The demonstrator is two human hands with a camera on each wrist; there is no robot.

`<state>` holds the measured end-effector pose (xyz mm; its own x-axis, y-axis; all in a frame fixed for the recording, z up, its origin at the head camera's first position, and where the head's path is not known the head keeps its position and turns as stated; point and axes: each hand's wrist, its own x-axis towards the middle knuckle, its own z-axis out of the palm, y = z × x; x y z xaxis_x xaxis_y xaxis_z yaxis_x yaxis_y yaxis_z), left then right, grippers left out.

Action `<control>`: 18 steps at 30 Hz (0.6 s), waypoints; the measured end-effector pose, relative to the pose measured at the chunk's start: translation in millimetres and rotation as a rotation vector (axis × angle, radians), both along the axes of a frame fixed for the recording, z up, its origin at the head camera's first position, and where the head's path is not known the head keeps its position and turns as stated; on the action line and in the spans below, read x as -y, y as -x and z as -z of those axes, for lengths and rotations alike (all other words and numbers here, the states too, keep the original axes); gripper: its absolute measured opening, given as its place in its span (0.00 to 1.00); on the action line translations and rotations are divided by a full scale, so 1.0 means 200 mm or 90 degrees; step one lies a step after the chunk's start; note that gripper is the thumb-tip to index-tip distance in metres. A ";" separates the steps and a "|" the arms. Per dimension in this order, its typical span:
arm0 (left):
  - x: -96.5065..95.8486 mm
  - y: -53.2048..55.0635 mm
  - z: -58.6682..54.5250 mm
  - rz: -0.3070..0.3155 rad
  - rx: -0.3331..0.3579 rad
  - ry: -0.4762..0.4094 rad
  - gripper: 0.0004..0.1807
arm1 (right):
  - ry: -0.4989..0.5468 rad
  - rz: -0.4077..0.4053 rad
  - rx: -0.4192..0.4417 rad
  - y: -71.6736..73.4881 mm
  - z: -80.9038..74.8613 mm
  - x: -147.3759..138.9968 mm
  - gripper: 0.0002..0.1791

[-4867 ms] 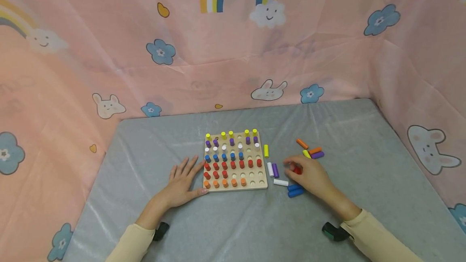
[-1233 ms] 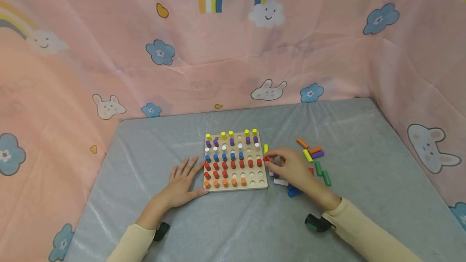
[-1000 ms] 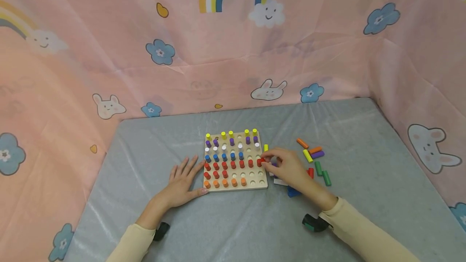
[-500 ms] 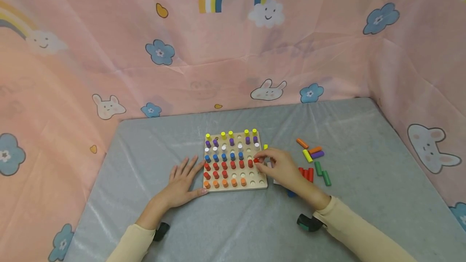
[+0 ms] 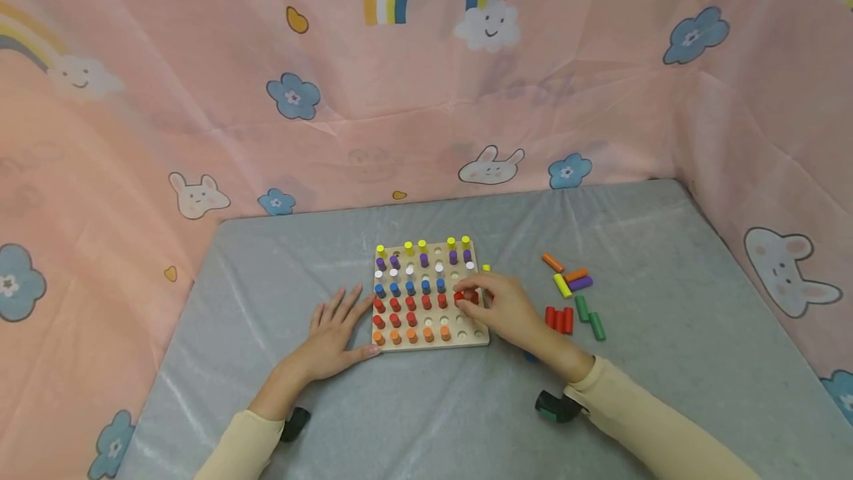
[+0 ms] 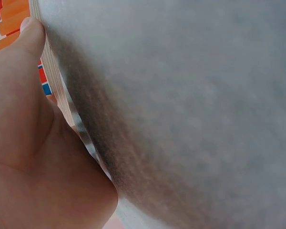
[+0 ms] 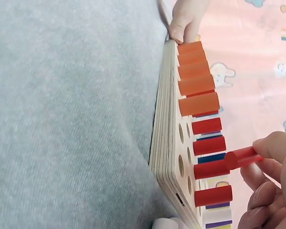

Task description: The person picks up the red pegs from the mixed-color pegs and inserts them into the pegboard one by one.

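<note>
A wooden pegboard with rows of coloured pegs lies on the table. My right hand is over its right side and pinches a red peg between thumb and fingers. In the right wrist view that peg is tilted and overlaps a red peg row standing in the board; I cannot tell if they touch. My left hand lies with straight fingers on the cloth, its thumb at the board's near left corner. Orange pegs fill part of the nearest row, followed by open holes.
Right of the board lie loose pegs: red pegs, green pegs, orange pegs, a yellow peg and a purple peg. My right hand partly covers others. Grey cloth covers the table; a pink printed curtain stands behind.
My right hand has come from the loose red pegs to the board with one red peg, then moved left along the red row. My left hand has stayed still.
</note>
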<state>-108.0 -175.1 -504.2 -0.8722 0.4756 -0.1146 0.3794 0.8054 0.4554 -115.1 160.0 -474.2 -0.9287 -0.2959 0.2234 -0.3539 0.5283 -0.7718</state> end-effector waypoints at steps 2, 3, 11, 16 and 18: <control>0.01 0.00 0.01 0.001 -0.007 -0.007 0.49 | 0.002 -0.005 -0.004 0.00 0.00 0.01 0.09; 0.01 0.00 0.02 0.000 -0.007 -0.005 0.49 | 0.003 -0.007 -0.006 0.00 -0.01 0.01 0.08; 0.00 0.00 0.00 -0.007 0.002 -0.004 0.49 | 0.004 -0.006 -0.012 0.00 -0.01 0.04 0.08; -0.01 0.00 -0.03 -0.011 0.021 0.022 0.50 | 0.003 -0.008 -0.006 0.00 0.00 0.06 0.08; -0.02 0.00 -0.04 -0.011 0.028 0.031 0.50 | 0.002 -0.009 -0.004 0.00 0.00 0.07 0.08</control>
<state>-107.5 -171.9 -496.5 -0.8740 0.4532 -0.1754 0.3455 0.8334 0.4314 -114.5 146.3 -474.9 -0.9229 -0.3083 0.2305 -0.3665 0.5210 -0.7709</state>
